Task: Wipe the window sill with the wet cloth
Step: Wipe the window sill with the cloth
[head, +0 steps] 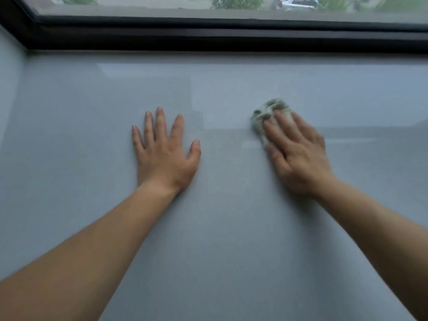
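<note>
The wide grey window sill [220, 228] fills most of the view. A small crumpled grey-white wet cloth [269, 112] lies on it right of centre. My right hand [298, 156] presses flat on the cloth, fingers spread over it, so only its far edge shows. My left hand [162, 154] rests flat on the sill to the left, palm down, fingers apart, holding nothing. A slightly darker damp-looking band runs across the sill to the right of the cloth.
The black window frame [231, 40] runs along the far edge of the sill, with glass [162, 5] above it showing trees and a parked car outside. A side wall [9, 77] meets the sill at far left.
</note>
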Demonstrator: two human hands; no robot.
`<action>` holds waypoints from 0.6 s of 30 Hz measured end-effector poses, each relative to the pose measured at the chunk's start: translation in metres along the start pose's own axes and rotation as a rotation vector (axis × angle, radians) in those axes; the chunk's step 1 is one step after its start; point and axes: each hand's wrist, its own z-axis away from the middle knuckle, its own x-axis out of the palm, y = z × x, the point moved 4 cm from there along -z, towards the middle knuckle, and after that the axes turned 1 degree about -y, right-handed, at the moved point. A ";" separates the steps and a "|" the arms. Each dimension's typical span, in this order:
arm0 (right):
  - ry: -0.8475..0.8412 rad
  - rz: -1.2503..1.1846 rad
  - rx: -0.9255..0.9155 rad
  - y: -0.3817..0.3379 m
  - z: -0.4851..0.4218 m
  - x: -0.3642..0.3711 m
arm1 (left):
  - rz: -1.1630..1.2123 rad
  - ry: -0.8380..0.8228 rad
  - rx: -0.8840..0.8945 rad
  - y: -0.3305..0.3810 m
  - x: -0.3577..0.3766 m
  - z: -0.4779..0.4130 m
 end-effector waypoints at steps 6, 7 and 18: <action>0.047 -0.050 0.272 -0.017 0.020 0.003 | 0.047 0.050 0.069 0.003 -0.004 0.005; 0.041 -0.025 0.150 -0.033 0.039 0.007 | 0.056 0.071 0.099 0.006 -0.006 0.008; 0.072 -0.093 0.290 -0.027 0.067 0.008 | 0.097 0.042 0.189 0.043 0.018 0.161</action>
